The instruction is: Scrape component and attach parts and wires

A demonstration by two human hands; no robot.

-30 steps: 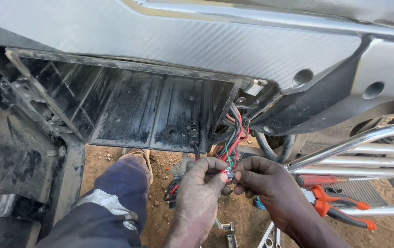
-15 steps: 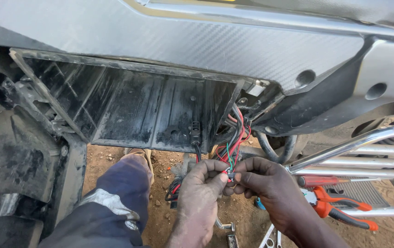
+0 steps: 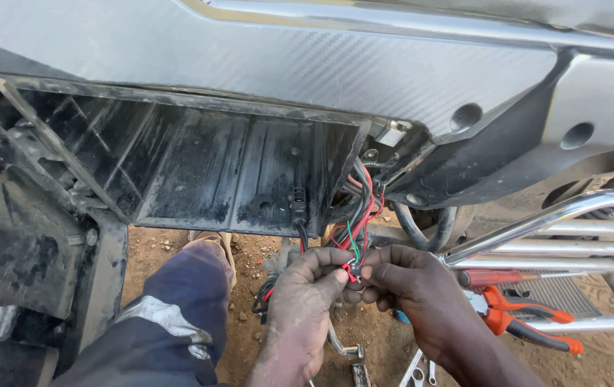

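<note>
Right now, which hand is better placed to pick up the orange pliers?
Likely the right hand: the orange pliers lie on the chrome rack just beyond it. The left hand sits farther away, pinching the wires.

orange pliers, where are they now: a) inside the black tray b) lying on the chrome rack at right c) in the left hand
b: the orange pliers lie on the chrome rack, while both the left hand and right hand pinch the wires.

Sunlit reddish dirt ground (image 3: pixel 178 247) outdoors
</note>
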